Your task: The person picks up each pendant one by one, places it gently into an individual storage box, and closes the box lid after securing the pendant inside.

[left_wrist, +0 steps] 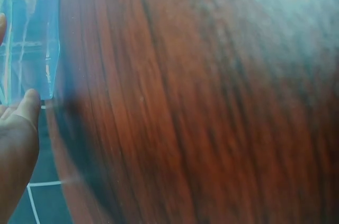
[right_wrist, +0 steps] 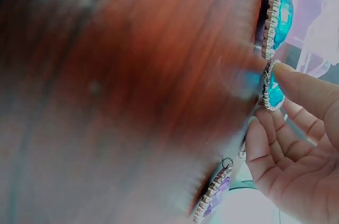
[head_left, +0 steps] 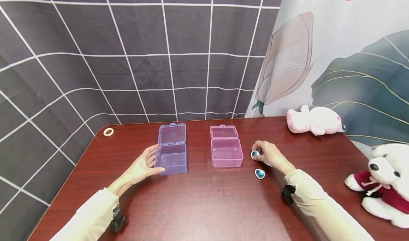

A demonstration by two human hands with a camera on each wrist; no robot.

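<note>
My left hand point(head_left: 145, 164) is at the left side of an open translucent blue plastic box point(head_left: 172, 163). Its fingers lie along the left wall and its thumb presses the front corner; the thumb also shows on the blue box point(left_wrist: 32, 49) in the left wrist view. My right hand point(head_left: 270, 154) pinches a teal faceted gem point(head_left: 254, 154) with a pale beaded rim between thumb and finger. A second teal gem point(head_left: 260, 173) lies on the table just nearer. In the right wrist view a purple gem point(right_wrist: 216, 195) with a small ring lies beyond the fingers.
An open pink plastic box point(head_left: 227, 155) stands between the hands. A pale ring point(head_left: 108, 131) lies at the far left corner. A pink plush toy point(head_left: 314, 120) lies at the back right, and a white plush dog point(head_left: 385, 184) in red sits at the right edge.
</note>
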